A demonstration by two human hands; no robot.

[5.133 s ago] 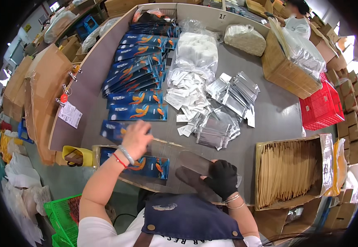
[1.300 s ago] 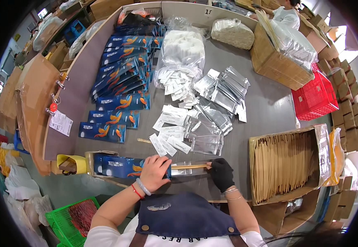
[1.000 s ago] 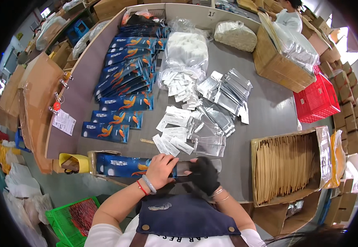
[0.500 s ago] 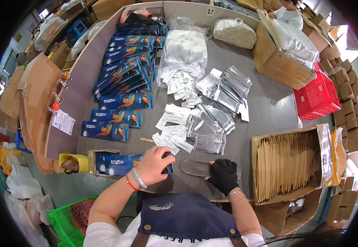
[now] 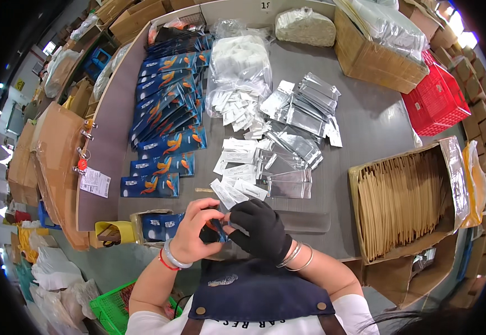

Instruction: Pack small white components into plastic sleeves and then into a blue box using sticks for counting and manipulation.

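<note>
Near the table's front edge my bare left hand [image 5: 194, 231] grips a dark blue printed pouch [image 5: 215, 230], seen nearly edge-on. My right hand [image 5: 261, 228], in a black fingerless glove, meets it there, with thumb and fingertips closed at the pouch's edge. To the left, a small open carton [image 5: 137, 223] holds more blue pouches [image 5: 163, 225]. A dark translucent strip [image 5: 307, 221] lies flat right of my gloved hand. Beyond my hands are white printed slips [image 5: 237, 176] and silvery clear-fronted packets [image 5: 290, 183]. The pouch's opening is largely hidden by my fingers.
Blue pouches [image 5: 164, 106] lie in overlapping rows at the left. A plastic bag of white packets [image 5: 240, 61] stands at the back. At the right are a carton of brown envelopes [image 5: 405, 204] and a red crate [image 5: 435, 106]. A yellow container [image 5: 114, 233] sits front left.
My right hand has left the translucent strip and moved left to join my left hand. My left hand has drawn a blue pouch slightly away from the small carton. The view has shifted a little.
</note>
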